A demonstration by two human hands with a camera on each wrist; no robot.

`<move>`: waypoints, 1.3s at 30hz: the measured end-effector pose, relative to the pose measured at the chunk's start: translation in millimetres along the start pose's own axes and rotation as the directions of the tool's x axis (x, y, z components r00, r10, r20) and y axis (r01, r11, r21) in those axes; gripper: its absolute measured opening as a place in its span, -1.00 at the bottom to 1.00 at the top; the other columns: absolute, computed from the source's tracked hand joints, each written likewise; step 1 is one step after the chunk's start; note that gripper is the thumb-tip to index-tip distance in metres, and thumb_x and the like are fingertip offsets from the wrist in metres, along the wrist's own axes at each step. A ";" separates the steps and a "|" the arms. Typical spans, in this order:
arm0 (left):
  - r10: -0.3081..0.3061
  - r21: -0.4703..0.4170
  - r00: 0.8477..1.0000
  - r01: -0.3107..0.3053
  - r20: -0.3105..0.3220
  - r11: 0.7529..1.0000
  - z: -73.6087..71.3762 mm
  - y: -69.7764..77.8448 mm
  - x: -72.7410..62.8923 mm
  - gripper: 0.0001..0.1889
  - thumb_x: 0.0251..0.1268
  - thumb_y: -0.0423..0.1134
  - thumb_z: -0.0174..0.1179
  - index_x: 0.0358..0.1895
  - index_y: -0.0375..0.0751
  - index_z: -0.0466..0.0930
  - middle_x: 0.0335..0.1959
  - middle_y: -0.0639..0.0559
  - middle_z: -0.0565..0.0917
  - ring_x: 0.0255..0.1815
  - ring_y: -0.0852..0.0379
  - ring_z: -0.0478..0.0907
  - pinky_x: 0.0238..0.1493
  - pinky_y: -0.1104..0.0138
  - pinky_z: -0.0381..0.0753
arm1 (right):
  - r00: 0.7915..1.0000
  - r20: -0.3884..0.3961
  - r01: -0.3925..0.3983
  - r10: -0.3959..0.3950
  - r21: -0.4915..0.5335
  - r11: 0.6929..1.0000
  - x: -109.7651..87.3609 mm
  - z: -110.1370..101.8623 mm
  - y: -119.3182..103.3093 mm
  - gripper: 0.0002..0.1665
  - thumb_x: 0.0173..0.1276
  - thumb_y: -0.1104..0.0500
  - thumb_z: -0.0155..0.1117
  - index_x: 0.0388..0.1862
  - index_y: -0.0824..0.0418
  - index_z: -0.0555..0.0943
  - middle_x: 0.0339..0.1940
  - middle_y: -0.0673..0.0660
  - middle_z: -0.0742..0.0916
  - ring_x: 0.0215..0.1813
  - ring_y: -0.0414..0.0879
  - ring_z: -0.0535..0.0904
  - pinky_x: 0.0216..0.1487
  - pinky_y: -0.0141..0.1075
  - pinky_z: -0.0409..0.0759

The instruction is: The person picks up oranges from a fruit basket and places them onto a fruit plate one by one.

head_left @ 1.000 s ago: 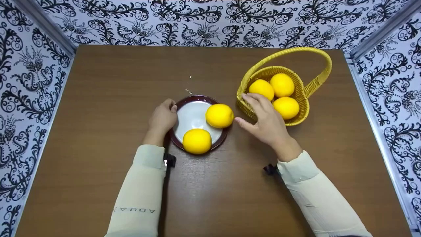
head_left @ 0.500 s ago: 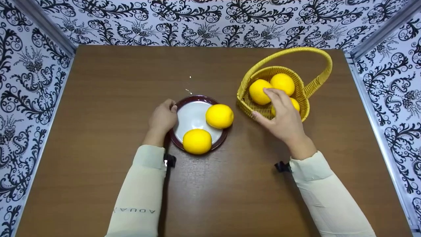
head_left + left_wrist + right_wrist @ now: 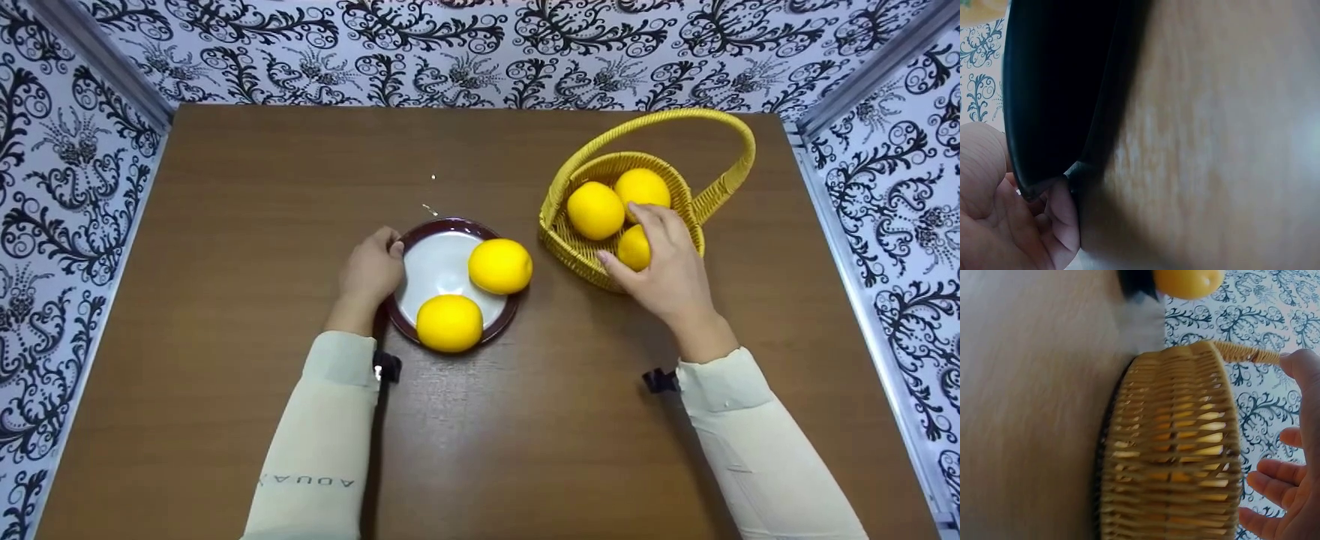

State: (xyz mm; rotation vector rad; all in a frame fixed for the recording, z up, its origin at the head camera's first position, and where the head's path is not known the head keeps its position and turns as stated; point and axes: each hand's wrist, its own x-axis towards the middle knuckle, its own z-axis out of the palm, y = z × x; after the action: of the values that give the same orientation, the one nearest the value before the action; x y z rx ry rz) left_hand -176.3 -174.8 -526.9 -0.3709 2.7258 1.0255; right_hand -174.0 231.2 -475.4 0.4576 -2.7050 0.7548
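Observation:
My left hand (image 3: 371, 270) grips the left rim of a white plate (image 3: 431, 262) with a dark red edge. In the left wrist view its fingers curl under the plate's dark side (image 3: 1055, 90). On the plate lie two yellow lemons, one at the right (image 3: 500, 266) and one at the front (image 3: 450, 323). My right hand (image 3: 671, 274) hovers over the front right of a yellow wicker basket (image 3: 574, 259), fingers spread. Beneath it a lemon (image 3: 634, 249) is partly hidden. Two more lemons, at left (image 3: 595, 211) and back (image 3: 643, 187), sit in the basket.
The basket's tall arched handle (image 3: 675, 114) rises over its back and right side. A brown wooden table (image 3: 480, 450) carries everything. Patterned panels (image 3: 465, 52) stand along its back and sides.
My right hand has moved right, from the basket's left front edge to above the front right lemon. The left basket lemon has shifted slightly. My left hand and the plate stay put.

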 end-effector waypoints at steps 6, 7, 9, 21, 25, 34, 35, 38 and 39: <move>0.000 0.004 1.000 0.000 0.005 1.000 -1.0 0.1 -0.2 -0.74 0.66 -0.04 -0.07 0.12 -0.05 0.52 0.01 -0.15 0.67 -0.02 -0.18 0.54 0.11 -0.05 0.50 | 0.996 0.030 -0.079 0.079 -0.022 0.997 -3.3 0.4 13.3 -0.08 0.24 -0.14 0.55 0.46 0.24 0.47 0.36 0.36 0.51 0.38 0.29 0.43 0.36 0.27 0.44; 0.002 0.004 1.000 -0.002 0.005 1.000 -1.1 -0.1 -0.3 -0.74 0.67 -0.05 -0.07 0.12 -0.05 0.52 0.02 -0.15 0.67 -0.01 -0.18 0.54 0.12 -0.06 0.50 | 0.995 0.038 -0.090 0.091 -0.027 0.996 -3.6 0.2 14.8 -0.08 0.25 -0.15 0.55 0.47 0.24 0.46 0.37 0.37 0.50 0.39 0.30 0.42 0.35 0.28 0.44; 0.002 0.004 1.000 -0.002 0.008 1.000 -1.3 -0.3 -0.3 -0.74 0.67 -0.05 -0.08 0.12 -0.06 0.52 0.02 -0.16 0.67 -0.01 -0.18 0.54 0.12 -0.06 0.50 | 0.993 0.053 -0.105 0.106 -0.036 0.994 -4.1 -0.2 17.4 -0.06 0.26 -0.15 0.54 0.49 0.24 0.44 0.37 0.38 0.49 0.39 0.32 0.41 0.35 0.30 0.45; -0.013 0.006 1.000 0.013 0.021 1.000 -2.6 0.1 -0.7 -0.73 0.68 -0.04 -0.11 0.13 -0.05 0.50 0.01 -0.15 0.67 -0.01 -0.17 0.55 0.06 -0.04 0.49 | 0.967 0.133 -0.208 0.219 -0.091 0.974 -4.6 -1.7 22.0 -0.01 0.29 -0.31 0.43 0.52 0.20 0.40 0.40 0.33 0.45 0.40 0.28 0.37 0.18 0.38 0.49; -0.014 0.006 1.000 0.014 0.012 1.000 -2.8 0.4 -0.5 -0.73 0.68 -0.04 -0.10 0.13 -0.05 0.51 0.03 -0.15 0.67 0.02 -0.17 0.56 0.09 -0.06 0.50 | 0.957 0.167 -0.223 0.239 -0.110 0.969 -3.9 -2.9 21.9 0.01 0.30 -0.34 0.41 0.53 0.20 0.38 0.42 0.33 0.42 0.40 0.27 0.36 0.17 0.39 0.49; -0.008 0.009 1.000 0.008 0.008 1.000 -2.3 1.0 0.5 -0.72 0.66 -0.05 -0.09 0.15 -0.05 0.52 0.07 -0.16 0.68 0.07 -0.19 0.57 0.14 -0.08 0.50 | 0.919 0.252 -0.264 0.303 -0.177 0.948 2.2 -8.2 18.9 0.08 0.32 -0.42 0.32 0.59 0.19 0.30 0.49 0.36 0.36 0.44 0.32 0.29 0.10 0.46 0.46; -0.010 0.008 1.000 0.009 0.009 1.000 -2.3 1.2 0.6 -0.72 0.67 -0.05 -0.09 0.15 -0.05 0.52 0.07 -0.16 0.67 0.06 -0.19 0.56 0.15 -0.08 0.50 | 0.913 0.264 -0.269 0.312 -0.186 0.945 3.1 -8.6 18.3 0.08 0.32 -0.42 0.31 0.59 0.19 0.29 0.49 0.37 0.36 0.45 0.33 0.28 0.10 0.46 0.46; -0.009 0.008 1.000 0.009 0.016 1.000 -2.6 1.9 0.4 -0.72 0.67 -0.05 -0.10 0.15 -0.05 0.51 0.07 -0.17 0.67 0.06 -0.19 0.56 0.16 -0.08 0.49 | 0.898 0.292 -0.277 0.328 -0.205 0.939 5.5 -9.1 17.8 0.07 0.34 -0.40 0.30 0.59 0.20 0.29 0.50 0.39 0.35 0.46 0.36 0.26 0.09 0.49 0.44; -0.010 0.009 1.000 0.010 0.016 1.000 -2.7 2.0 0.4 -0.72 0.67 -0.04 -0.10 0.15 -0.05 0.51 0.07 -0.17 0.67 0.05 -0.19 0.55 0.15 -0.07 0.49 | 0.895 0.298 -0.278 0.332 -0.209 0.938 6.2 -9.1 17.4 0.05 0.35 -0.38 0.30 0.59 0.20 0.29 0.50 0.39 0.35 0.47 0.37 0.25 0.09 0.50 0.43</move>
State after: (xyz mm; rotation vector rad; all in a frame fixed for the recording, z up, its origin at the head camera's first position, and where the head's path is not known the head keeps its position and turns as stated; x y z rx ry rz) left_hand -177.5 -175.2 -523.9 -0.3722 2.7110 1.0086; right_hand -184.3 248.8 -473.6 0.1235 -3.1727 0.5657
